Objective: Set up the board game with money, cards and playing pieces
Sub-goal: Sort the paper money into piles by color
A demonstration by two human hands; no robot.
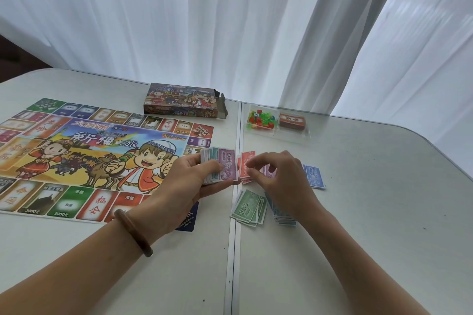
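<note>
Paper notes [222,168] are gripped by the left hand [189,183], what the right hand [280,174] holds cannot be told, and the green pile [248,208] could be scattered if brushed.

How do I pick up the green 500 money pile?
Probably pinch the green 500 bills at their near short ends, coming from your side. They lie flat and fanned, and those ends are bare; the right hand crowds the far side.

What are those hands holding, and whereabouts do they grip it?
The left hand grips the stack of play money from its left side, thumb on top, fingers beneath. Whether the right hand holds anything cannot be told.
</note>
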